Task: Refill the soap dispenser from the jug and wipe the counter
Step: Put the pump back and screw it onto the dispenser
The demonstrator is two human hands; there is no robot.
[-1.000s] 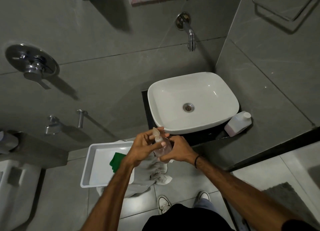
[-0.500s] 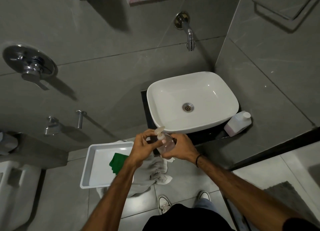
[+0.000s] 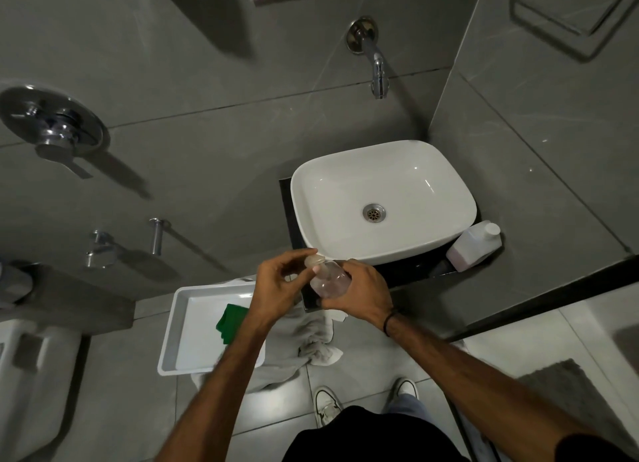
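A clear soap dispenser bottle (image 3: 330, 281) is held in front of the sink's near rim. My right hand (image 3: 359, 294) wraps around its body from the right. My left hand (image 3: 280, 285) has its fingertips on the pump head (image 3: 314, 261) at the bottle's top. The white jug (image 3: 473, 245) with a white cap lies tilted on the dark counter (image 3: 411, 271), right of the white basin (image 3: 380, 198). A green cloth (image 3: 230, 321) lies in a white tray (image 3: 183, 323) at lower left, partly hidden by my left forearm.
A wall spout (image 3: 375, 67) hangs over the basin. A grey towel (image 3: 311, 337) is bunched under the tray's right edge. A toilet (image 3: 31, 375) stands at far left, shower fittings (image 3: 55, 126) on the wall. My shoes (image 3: 326, 404) are on the tiled floor, a grey mat (image 3: 570, 392) at right.
The pump head has turned and tilted as my left hand's fingers shifted on it. The bottle stays held at about the same spot.
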